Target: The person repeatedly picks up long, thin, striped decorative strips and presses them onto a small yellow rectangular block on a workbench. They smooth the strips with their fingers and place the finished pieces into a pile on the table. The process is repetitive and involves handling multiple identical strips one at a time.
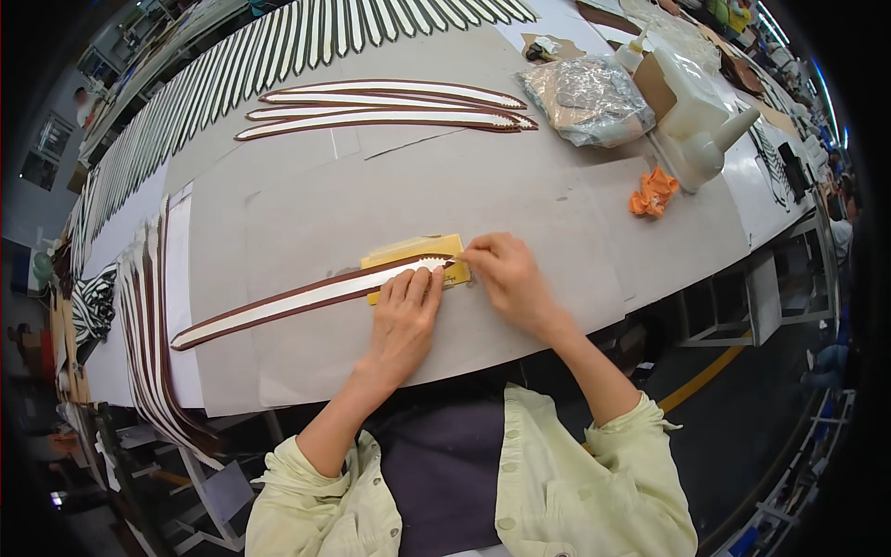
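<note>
A long brown leather strap (306, 296) with a white middle lies slantwise in front of me, its right end across a yellow block (455, 245). That end tapers to a point, and its brown edge looks notched there. My left hand (406, 311) rests on the strap near this end, fingers stretched out and pressing it down. At the tip, my right hand (506, 278) has its thumb and fingers pinched together. Whatever is between them is too small to make out.
Similar straps (390, 116) lie farther back, and others (148, 316) hang over the left table edge. Rows of dark-edged strips (306, 42) line the far side. At the right are a plastic-wrapped bundle (589, 100), a white plastic container (682, 139) and a crumpled orange piece (654, 192).
</note>
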{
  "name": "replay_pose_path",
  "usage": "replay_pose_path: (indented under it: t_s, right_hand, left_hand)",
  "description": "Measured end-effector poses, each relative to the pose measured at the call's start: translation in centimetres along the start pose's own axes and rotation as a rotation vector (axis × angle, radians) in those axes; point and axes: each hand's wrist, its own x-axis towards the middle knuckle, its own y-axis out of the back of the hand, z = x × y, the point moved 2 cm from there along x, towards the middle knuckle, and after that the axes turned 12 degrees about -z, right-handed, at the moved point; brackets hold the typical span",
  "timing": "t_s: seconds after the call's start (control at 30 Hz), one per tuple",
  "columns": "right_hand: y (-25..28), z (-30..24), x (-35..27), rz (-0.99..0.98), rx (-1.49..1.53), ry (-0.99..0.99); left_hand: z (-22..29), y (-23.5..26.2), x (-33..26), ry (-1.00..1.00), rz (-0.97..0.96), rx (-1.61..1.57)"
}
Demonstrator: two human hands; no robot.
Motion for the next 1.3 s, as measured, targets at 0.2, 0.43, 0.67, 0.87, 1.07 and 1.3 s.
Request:
replay_pose_path:
  t_s: [0.2,0.43,0.67,0.87,1.07,1.3]
  right_hand:
    - [-1.2,-2.4,-1.3,0.002,-0.396,0.11]
    - [-1.6,-2.4,-1.0,-0.042,-0.427,0.109]
    - [-3.8,-3.2,0.1,-0.007,-0.7,0.189]
    - [-4.0,-3.6,-0.3,0.0,-0.549,0.086]
    - [-5.1,-4.4,-0.7,0.077,-0.539,0.07]
    - [-5.5,-4.9,-0.5,0.138,-0.537,-0.001]
  left_hand:
    - [-0.1,-0.1,-0.1,0.001,0.015,-0.003]
    - [-0.1,0.0,0.0,0.013,0.005,-0.008]
    - [-0.2,0.5,0.9,0.001,-0.029,-0.041]
    - [0.2,0.1,0.1,0.044,0.059,-0.068]
    - [-0.4,0.7,-0.4,0.043,0.054,-0.138]
    - [0.1,1.2,-0.9,0.056,0.049,-0.131]
